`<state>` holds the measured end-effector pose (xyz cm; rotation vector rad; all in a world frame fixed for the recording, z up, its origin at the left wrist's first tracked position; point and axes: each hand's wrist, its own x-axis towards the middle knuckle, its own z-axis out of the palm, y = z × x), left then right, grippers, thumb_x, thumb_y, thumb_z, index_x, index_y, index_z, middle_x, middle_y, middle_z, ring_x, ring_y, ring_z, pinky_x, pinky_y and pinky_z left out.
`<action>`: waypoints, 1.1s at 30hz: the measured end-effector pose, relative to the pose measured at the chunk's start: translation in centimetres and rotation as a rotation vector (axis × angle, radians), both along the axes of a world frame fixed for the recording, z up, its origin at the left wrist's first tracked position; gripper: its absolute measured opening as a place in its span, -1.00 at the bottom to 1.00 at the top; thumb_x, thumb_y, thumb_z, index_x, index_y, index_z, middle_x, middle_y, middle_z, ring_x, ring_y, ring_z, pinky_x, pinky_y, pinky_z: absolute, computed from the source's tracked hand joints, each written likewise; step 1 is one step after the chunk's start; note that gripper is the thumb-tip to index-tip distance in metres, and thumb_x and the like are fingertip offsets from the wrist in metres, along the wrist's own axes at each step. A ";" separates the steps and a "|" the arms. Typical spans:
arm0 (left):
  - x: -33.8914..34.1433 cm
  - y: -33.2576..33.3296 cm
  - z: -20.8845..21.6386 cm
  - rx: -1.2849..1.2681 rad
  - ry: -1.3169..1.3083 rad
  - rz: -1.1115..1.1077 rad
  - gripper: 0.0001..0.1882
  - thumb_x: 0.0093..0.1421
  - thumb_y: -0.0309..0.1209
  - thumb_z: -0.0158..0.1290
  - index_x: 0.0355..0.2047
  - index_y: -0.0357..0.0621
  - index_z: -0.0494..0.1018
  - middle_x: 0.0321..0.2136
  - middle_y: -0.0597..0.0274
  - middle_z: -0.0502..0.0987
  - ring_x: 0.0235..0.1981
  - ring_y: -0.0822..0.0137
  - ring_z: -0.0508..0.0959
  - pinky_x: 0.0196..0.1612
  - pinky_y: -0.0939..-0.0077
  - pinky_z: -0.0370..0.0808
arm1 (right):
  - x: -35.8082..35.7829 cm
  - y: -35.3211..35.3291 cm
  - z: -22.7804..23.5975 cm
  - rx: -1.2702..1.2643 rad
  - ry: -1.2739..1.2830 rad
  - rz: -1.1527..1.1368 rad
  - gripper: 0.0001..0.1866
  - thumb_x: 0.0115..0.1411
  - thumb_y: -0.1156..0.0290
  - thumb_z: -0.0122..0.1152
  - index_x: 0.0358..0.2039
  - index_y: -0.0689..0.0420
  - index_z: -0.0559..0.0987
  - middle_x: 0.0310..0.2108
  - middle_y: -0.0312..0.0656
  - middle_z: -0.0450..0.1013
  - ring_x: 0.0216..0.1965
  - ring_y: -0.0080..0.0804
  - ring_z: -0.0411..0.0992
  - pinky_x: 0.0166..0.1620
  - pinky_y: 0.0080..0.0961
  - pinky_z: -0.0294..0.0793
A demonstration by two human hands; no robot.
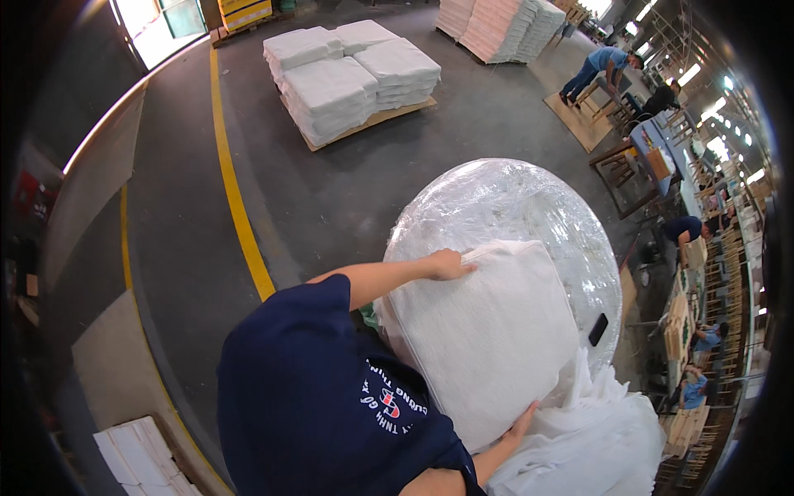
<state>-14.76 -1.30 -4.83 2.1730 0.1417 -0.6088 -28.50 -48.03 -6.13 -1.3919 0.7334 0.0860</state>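
A white, fabric-covered square cushion (488,331) lies on a round support wrapped in clear plastic film (488,194). At its far left corner, my left hand (449,264) grips the edge, thumb on top. My right hand (519,423) holds the opposite, near edge, its fingers partly hidden by the cushion. Right beside that hand, a loose heap of thin white cloth or soft sheeting (587,434) spills over the support's near side. A black phone (599,329) rests on the plastic film, to the right of the cushion.
Stacked white cushions (331,87) sit on a wooden pallet (372,124) ahead, with another tall white stack (496,31) behind. A yellow line (227,178) runs along the grey floor. People work among wooden chairs (616,165) at the right. White flat pieces (141,455) lie lower left.
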 end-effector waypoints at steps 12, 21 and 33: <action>-11.4 5.2 1.7 -0.442 -0.046 0.176 0.06 0.19 0.41 -0.16 0.27 -0.41 0.23 0.24 -0.23 0.30 0.28 -0.08 0.31 0.30 0.12 0.24 | -4.6 1.6 4.6 -0.046 -0.202 0.216 -0.37 0.41 0.01 -0.07 0.14 0.39 0.40 0.04 0.03 0.47 -0.04 -0.20 0.49 0.02 -0.36 0.47; -40.7 13.0 0.4 -0.942 -0.166 0.837 -0.11 0.33 0.34 -0.59 0.41 -0.04 0.05 0.37 0.02 0.14 0.41 0.13 0.08 0.41 0.25 0.02 | -9.1 13.1 3.8 0.121 -0.238 0.662 -0.42 0.41 0.06 -0.04 0.10 0.39 0.44 -0.04 0.00 0.51 -0.12 -0.27 0.53 -0.06 -0.41 0.52; -64.1 23.7 -1.0 -0.945 -0.466 1.544 -0.12 0.33 0.33 -0.43 0.39 -0.10 0.06 0.27 0.08 0.30 0.22 0.17 0.37 0.26 0.31 0.32 | -5.8 46.6 2.0 0.100 -0.078 1.236 -0.67 0.37 0.28 0.07 -0.20 0.33 0.62 -0.41 -0.26 0.58 -0.43 -0.61 0.49 -0.37 -0.62 0.50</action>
